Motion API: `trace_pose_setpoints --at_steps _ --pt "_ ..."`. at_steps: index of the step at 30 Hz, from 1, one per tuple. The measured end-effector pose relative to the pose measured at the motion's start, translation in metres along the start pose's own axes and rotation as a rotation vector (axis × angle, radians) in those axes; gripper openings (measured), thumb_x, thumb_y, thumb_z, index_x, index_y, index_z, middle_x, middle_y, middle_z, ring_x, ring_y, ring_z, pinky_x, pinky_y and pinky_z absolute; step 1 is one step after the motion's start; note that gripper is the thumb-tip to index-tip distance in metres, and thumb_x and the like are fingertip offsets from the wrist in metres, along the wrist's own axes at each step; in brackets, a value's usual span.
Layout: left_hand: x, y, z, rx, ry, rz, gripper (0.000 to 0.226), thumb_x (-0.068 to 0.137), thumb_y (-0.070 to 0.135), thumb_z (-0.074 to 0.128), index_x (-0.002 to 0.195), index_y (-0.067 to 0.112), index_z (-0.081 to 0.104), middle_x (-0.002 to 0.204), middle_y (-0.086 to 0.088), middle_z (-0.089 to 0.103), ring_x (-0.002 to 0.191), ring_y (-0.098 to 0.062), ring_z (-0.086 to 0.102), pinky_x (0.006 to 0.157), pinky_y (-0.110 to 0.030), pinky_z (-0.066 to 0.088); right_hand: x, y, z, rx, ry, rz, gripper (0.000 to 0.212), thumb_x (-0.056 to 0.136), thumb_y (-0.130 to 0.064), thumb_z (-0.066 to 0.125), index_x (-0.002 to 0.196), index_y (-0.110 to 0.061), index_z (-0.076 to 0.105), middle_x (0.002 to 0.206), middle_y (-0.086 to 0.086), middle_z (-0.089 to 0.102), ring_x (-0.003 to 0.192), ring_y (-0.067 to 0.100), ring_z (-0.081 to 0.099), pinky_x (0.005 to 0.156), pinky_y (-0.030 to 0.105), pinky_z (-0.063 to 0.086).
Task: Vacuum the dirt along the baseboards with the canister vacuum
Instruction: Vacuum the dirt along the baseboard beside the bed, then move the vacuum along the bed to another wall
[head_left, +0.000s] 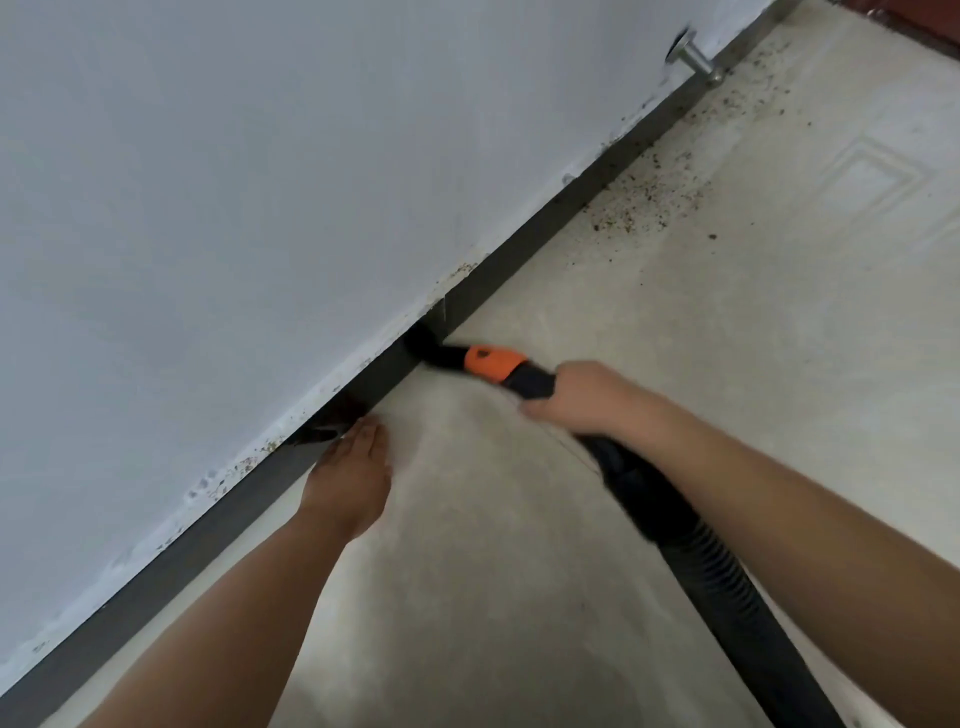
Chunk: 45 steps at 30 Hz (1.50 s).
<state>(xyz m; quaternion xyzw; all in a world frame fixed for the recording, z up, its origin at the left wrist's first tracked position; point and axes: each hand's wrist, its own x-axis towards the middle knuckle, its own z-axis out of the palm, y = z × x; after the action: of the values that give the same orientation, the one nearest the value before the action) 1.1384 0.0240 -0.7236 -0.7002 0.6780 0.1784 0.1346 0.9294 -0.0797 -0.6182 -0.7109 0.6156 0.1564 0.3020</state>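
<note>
Looking down through the head cam, I've got one vacuum hose, black and ribbed, running from about 5 o'clock up toward the middle of the view. It ends in a smooth black handle section, then an orange collar, then a short black nozzle whose tip sits right against the baseboard just left of center, around 11 o'clock from the collar. The nozzle tip is dark on dark, so I can't tell exactly how it meets the strip.

The baseboard itself is one dark grey strip running diagonally from 7 o'clock up to 1 o'clock, between the white wall and the pale floor. Its top edge has speckly brown bits on it.

Two hands in view. My right hand is wrapped around the black handle just behind the orange collar, fingers curled under it and clamped on. My left hand lies flat on the floor right next to the baseboard at roughly 8 o'clock from the nozzle, fingers straight and together, tips touching a dark blurry patch at the strip.

One scattered patch of dirt, brown and black crumbs, lies along the baseboard up at 1 o'clock, well apart from the nozzle. One metal door stop sticks out of the wall near the top edge.
</note>
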Motion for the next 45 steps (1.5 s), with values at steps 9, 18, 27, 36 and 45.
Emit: trace_pose_setpoints --at_steps 9,18,27,36,45 --pt "-0.009 -0.007 0.006 -0.004 0.008 -0.039 0.061 0.061 0.008 0.083 0.116 -0.008 0.061 0.121 -0.022 0.060 0.107 -0.032 0.064 0.077 -0.037 0.056 -0.027 -0.010 0.028 -0.018 -0.102 -0.130 0.037 0.087 -0.037 0.057 0.108 -0.007 0.057 0.090 0.009 0.056 0.085 0.027 0.059 0.063 0.023 0.036" --pt "-0.006 0.008 0.002 0.063 0.009 -0.020 0.053 0.102 0.020 0.026 0.150 0.008 0.007 0.158 -0.002 0.006 0.146 -0.014 0.010 0.114 -0.023 0.019 0.005 0.047 -0.013 0.122 0.115 0.139 0.044 0.088 -0.037 0.056 0.115 -0.003 0.054 0.088 0.007 0.049 0.076 0.022 0.048 0.057 0.024 0.035" --pt "0.019 0.048 -0.022 0.000 -0.050 0.032 0.054 0.103 0.025 0.021 0.150 0.004 0.004 0.159 -0.007 -0.003 0.147 -0.018 -0.001 0.118 -0.026 0.008 -0.019 0.065 -0.006 0.088 0.008 0.155 0.047 0.089 -0.041 0.056 0.116 -0.002 0.055 0.102 0.014 0.058 0.091 0.028 0.057 0.060 0.025 0.035" --pt "0.039 0.080 -0.045 -0.068 -0.171 0.043 0.045 0.101 0.023 0.033 0.143 0.006 0.032 0.154 -0.009 0.022 0.139 -0.022 0.030 0.109 -0.029 0.031 0.006 0.100 -0.037 0.180 -0.054 0.201 0.038 0.082 -0.036 0.066 0.101 -0.009 0.049 0.088 0.006 0.051 0.077 0.022 0.051 0.055 0.025 0.036" --pt "0.002 0.152 -0.177 -0.581 -0.221 -0.250 0.029 0.101 0.013 0.032 0.119 -0.001 0.051 0.115 -0.018 0.058 0.117 -0.032 0.052 0.099 -0.036 0.040 -0.117 0.113 -0.074 0.591 -0.163 0.225 0.037 0.080 -0.010 0.063 0.101 -0.011 0.032 0.083 0.004 0.047 0.067 0.016 0.051 0.058 0.028 0.042"
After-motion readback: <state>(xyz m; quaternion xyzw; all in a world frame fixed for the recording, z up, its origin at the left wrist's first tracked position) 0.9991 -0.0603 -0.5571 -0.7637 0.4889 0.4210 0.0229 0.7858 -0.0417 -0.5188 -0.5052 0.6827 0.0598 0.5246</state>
